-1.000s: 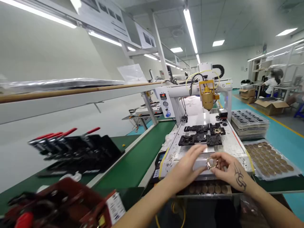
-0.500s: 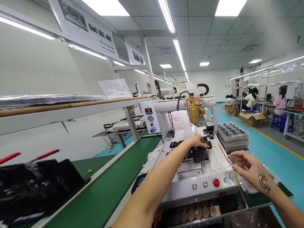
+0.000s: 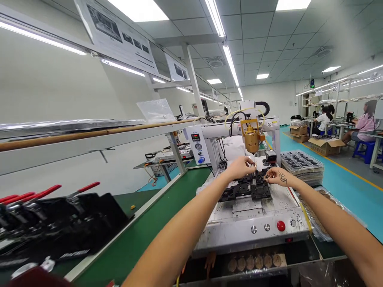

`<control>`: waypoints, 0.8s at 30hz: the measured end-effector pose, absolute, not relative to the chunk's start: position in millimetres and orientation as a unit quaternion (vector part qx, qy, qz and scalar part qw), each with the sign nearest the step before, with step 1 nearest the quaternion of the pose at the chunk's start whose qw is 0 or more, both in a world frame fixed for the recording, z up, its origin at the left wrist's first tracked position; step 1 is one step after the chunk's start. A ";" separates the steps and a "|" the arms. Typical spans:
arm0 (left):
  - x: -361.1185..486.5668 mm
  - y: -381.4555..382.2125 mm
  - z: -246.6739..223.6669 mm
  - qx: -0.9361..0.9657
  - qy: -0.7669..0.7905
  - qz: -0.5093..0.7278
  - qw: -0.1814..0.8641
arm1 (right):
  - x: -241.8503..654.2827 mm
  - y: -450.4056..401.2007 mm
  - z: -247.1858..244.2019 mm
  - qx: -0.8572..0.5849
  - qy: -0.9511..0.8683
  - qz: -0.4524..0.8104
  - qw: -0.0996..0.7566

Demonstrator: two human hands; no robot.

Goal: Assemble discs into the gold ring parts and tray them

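My left hand [image 3: 241, 168] is pinched above the black fixture [image 3: 243, 189], on what looks like a gold-rimmed watch case seen nearly edge-on and mostly hidden by the fingers. My right hand [image 3: 277, 176], with a tattooed wrist, is closed on a round rose-gold watch case [image 3: 267, 177] at the right side of that fixture. The fixture's black plates lie on the white bed of a bench machine [image 3: 254, 217]. Its brass-coloured head [image 3: 251, 139] hangs just behind and above my hands.
Stacked clear trays [image 3: 302, 165] stand to the machine's right, with bagged round parts [image 3: 321, 211] nearer me. Round discs [image 3: 254, 262] lie in a row below the front panel. Red-handled toggle clamps [image 3: 74, 195] are at left. A red button [image 3: 280, 226] sits on the panel.
My right hand has moved left and away from me, bringing the watch case to the fixture. My left hand has lifted off the fixture with a small piece in its fingers. The view has shifted slightly.
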State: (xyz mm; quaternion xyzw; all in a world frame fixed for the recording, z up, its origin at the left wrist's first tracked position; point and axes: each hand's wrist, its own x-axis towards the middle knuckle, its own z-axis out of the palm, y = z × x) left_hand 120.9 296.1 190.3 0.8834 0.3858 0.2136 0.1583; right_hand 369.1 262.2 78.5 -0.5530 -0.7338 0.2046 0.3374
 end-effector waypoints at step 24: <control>-2.2 146.7 147.9 0.820 0.283 0.389 0.310 | 354.4 223.6 76.5 -0.579 -0.699 0.027 0.418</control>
